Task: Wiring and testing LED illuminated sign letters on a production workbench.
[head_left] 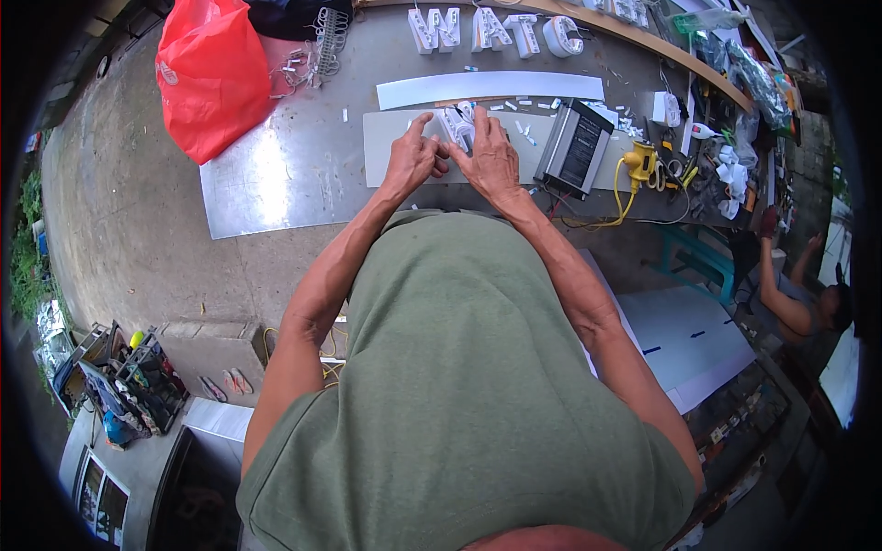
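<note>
A small white letter-shaped casing (457, 129), with a thin wire and little white pieces at its top, lies between my hands on a pale grey board (384, 138). My left hand (413, 158) is at its left edge, index finger raised and apart from the other bent fingers, with nothing seen in it. My right hand (491, 158) closes on the right side of the casing, thumb at its lower end and index finger along its upper part. The fingers partly hide the casing. Small white modules (525, 133) lie to the right of my right hand.
A black-and-silver power supply (576, 147) and a yellow power tool (640, 167) with its cord stand at right. White letter casings (491, 32), a white strip (487, 89) and a red bag (213, 78) are farther back. Another person (799, 298) is at far right.
</note>
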Available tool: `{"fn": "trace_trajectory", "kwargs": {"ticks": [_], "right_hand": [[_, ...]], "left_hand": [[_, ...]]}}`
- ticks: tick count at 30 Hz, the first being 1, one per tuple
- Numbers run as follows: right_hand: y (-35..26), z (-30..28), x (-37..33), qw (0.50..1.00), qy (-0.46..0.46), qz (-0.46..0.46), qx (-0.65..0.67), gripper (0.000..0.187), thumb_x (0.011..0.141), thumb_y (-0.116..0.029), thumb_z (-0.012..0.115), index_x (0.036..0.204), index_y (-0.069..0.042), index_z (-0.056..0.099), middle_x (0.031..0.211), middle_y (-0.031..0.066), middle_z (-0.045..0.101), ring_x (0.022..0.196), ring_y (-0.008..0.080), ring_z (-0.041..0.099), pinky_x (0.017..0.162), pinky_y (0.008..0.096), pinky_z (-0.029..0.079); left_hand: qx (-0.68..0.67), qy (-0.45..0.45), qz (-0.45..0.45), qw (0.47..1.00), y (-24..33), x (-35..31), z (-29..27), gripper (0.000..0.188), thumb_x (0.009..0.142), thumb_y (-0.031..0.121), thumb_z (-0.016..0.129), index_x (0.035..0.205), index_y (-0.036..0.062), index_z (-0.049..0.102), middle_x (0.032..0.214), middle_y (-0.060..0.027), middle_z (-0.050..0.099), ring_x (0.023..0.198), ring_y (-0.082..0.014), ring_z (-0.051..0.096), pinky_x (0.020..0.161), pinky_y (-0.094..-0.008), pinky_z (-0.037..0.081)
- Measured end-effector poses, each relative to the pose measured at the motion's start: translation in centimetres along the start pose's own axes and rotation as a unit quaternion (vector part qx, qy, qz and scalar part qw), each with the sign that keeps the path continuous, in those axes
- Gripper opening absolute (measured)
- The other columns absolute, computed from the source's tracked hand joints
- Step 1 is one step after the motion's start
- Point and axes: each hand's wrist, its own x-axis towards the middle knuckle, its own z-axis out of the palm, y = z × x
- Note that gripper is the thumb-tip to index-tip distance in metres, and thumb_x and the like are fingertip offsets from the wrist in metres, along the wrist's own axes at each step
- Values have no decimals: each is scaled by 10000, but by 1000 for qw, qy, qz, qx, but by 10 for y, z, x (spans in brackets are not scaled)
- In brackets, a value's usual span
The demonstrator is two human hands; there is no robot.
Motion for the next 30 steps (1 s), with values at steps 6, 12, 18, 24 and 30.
{"fn": "trace_trajectory", "kwargs": {"ticks": [6,12,18,24,30], "right_hand": [[-7,-2,-7,998,44,36,22,752,830,-316,763,1366,50,383,1154,272,584,1034,428,626,819,489,542],[0,1,-7,997,58,41,19,658,816,-254,741,1313,52,437,1035,276,632,956,431,660,796,485,554],[32,-82,13,973,200,79,85,629,795,-237,749,1257,99,486,1060,288,646,955,423,672,844,458,545],[142,-154,55,941,302,156,-11,612,791,-274,753,1238,91,550,1089,303,666,970,428,679,869,448,539],[221,-178,108,941,301,147,-48,579,774,-292,754,1214,37,573,1045,267,692,965,416,686,866,449,539]], "left_hand": [[66,41,73,994,-3,11,-4,418,1022,144,523,1420,27,473,900,-116,681,642,-154,672,534,-307,565],[41,53,39,997,-12,14,-17,393,1018,166,545,1380,14,533,934,-99,681,692,-127,653,549,-273,543],[20,32,25,999,6,-1,-30,326,1000,167,587,1277,-1,618,907,-82,693,718,-111,637,569,-252,514],[-34,35,67,997,31,0,-27,252,979,160,634,1170,3,680,870,-56,692,698,-81,608,570,-222,480],[-13,56,56,997,32,7,-15,223,976,160,637,1135,18,699,837,-37,695,680,-74,603,563,-221,472]]}}
